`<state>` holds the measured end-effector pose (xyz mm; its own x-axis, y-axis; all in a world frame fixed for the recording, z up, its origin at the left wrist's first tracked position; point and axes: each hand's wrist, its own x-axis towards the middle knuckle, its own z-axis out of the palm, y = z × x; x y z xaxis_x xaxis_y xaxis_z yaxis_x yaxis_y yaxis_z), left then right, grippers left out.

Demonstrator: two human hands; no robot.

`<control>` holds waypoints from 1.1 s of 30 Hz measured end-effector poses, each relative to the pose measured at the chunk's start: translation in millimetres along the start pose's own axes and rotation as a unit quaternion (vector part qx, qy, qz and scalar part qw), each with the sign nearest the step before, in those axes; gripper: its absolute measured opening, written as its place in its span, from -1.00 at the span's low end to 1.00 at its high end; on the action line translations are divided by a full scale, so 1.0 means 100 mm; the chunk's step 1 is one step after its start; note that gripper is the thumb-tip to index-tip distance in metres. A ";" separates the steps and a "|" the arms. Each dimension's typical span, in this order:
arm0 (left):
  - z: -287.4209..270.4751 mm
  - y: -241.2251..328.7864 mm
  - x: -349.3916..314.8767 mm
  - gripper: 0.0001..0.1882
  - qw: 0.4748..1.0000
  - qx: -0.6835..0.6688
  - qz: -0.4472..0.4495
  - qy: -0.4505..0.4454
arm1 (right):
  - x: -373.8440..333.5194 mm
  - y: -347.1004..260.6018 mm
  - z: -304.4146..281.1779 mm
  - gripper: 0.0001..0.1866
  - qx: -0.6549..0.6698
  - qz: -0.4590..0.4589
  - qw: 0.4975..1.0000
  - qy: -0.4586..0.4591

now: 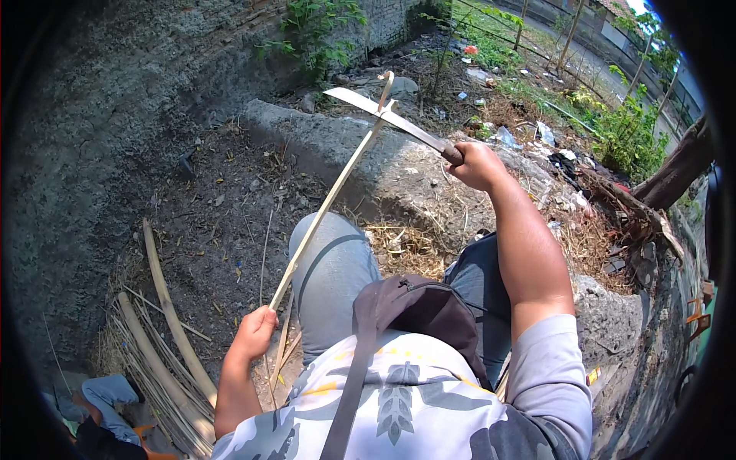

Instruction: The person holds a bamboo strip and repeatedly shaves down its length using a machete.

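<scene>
My left hand (256, 333) is closed around the lower end of a long pale bamboo strip (326, 207), which slants up and away across my left knee. In my right hand (477, 166) is the handle of a machete (410, 129), its long curved blade pointing left. The blade crosses the strip near its far end, and a thin curled shaving (387, 86) stands up there. Whether the edge is sunk into the bamboo, I cannot tell.
Bamboo poles and thin strips (165, 368) lie on the ground at my left. Another person's leg (111, 402) shows at lower left. Ahead are a concrete ledge (299, 142), scattered litter (544, 134) and plants. A rough wall (100, 153) rises on the left; a tree trunk (678, 165) leans at right.
</scene>
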<state>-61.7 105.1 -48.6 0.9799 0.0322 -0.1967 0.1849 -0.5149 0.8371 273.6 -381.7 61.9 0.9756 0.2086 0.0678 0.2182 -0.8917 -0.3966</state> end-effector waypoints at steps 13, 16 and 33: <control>0.17 0.11 0.06 -0.55 0.988 0.115 -0.070 0.074 | 0.00 0.12 0.14 -0.59 0.109 -0.020 0.987 -0.116; 0.20 0.20 0.06 -0.54 0.990 0.107 -0.048 0.073 | 0.03 0.24 0.22 -0.66 0.037 -0.071 0.995 -0.053; 0.23 0.13 0.14 -0.52 0.988 0.134 -0.049 0.060 | -0.24 -0.30 0.16 -0.84 -0.128 -0.213 0.967 -0.060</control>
<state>-47.5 78.6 -52.0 0.9628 0.1871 -0.1948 0.2695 -0.7114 0.6491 243.0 -353.6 57.2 0.7902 0.6097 0.0616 0.6124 -0.7821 -0.1148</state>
